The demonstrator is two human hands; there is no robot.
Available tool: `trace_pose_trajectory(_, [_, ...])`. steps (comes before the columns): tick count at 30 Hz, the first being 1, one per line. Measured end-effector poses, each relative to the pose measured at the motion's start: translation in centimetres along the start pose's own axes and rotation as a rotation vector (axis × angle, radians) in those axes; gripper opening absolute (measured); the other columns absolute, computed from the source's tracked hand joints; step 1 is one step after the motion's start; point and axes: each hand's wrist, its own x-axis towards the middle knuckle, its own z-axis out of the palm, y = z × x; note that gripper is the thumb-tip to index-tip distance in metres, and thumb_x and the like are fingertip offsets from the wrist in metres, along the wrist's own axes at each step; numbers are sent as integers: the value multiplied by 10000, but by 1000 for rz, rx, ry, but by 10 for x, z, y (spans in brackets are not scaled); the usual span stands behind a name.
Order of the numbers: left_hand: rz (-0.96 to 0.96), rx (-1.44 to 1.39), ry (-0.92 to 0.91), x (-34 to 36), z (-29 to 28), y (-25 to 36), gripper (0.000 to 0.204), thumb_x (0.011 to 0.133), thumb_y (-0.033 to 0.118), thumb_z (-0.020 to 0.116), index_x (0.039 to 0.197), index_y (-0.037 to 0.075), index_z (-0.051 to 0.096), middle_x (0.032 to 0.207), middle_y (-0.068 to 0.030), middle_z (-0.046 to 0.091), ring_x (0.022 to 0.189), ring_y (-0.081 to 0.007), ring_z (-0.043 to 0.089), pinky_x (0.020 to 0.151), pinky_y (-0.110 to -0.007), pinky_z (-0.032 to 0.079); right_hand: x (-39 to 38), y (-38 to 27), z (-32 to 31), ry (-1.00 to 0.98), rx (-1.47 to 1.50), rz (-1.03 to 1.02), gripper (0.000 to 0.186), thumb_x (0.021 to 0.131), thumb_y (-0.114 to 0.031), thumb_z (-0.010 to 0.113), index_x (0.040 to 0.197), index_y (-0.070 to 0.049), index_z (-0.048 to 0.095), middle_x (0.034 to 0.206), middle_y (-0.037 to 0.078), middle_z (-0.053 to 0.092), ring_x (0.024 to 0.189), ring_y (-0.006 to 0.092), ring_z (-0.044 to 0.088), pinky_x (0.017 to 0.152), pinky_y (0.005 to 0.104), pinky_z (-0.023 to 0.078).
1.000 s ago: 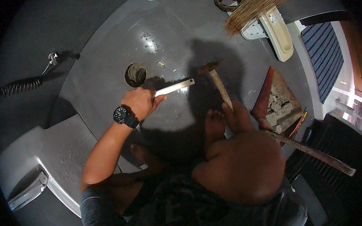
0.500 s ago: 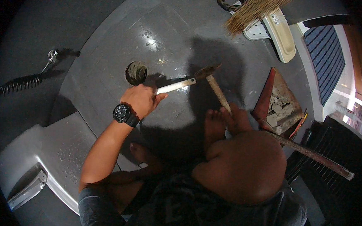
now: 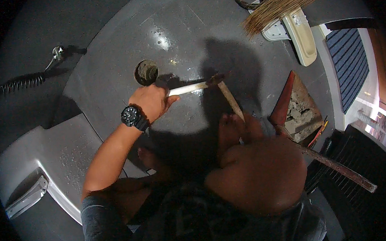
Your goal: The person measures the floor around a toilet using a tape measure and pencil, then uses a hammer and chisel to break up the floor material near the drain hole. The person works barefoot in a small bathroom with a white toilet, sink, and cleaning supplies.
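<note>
My left hand (image 3: 149,103), with a black watch on its wrist, is closed round a tool with a white handle (image 3: 186,89). Its working end is hidden by the hand, beside a round hole (image 3: 146,72) in the grey floor with rough grey material inside. At the handle's free end is the dark head of a hammer (image 3: 230,97), seeming to touch it. The hammer's wooden handle runs down to my right hand (image 3: 254,124), which is closed on it, dim and partly hidden behind my raised knee.
To the right lies a red dustpan (image 3: 300,109) with grey rubble and a long handle. A stick broom (image 3: 290,6) rests across cream plastic parts (image 3: 301,38) at the upper right. A hose sprayer (image 3: 58,52) with coiled cord lies left; a grey moulded panel (image 3: 55,148) stands near my left arm.
The hammer head has shifted slightly left, onto the end of the white handle. My left hand keeps its hold, nearly in place.
</note>
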Motion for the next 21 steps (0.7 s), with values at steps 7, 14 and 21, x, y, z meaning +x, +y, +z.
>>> trace_pose_trajectory(7, [-57, 35, 62, -3, -22, -11, 617, 934, 655, 604, 867, 60, 754, 741, -215, 683, 731, -428, 695, 669, -512, 560, 11, -4, -6, 71, 32, 91, 442, 1034, -428, 582, 1164, -9, 641, 868, 249, 712, 864, 402, 727, 731, 481, 533])
trace_pose_trajectory(14, [-121, -98, 43, -2, -55, -73, 646, 906, 653, 657, 880, 17, 767, 749, -213, 690, 748, -414, 691, 692, -486, 544, 28, -3, -24, 77, -37, 30, 440, 1035, -432, 591, 1100, 2, 621, 868, 244, 707, 821, 373, 721, 714, 458, 531])
trace_pose_trajectory(21, [-274, -435, -363, -4, -4, -90, 753, 798, 763, 715, 764, 11, 724, 599, -99, 626, 559, -223, 635, 565, -379, 508, 32, -5, -28, 125, 70, -40, 412, 1050, -402, 591, 1042, 10, 615, 782, 221, 666, 714, 333, 666, 655, 432, 495])
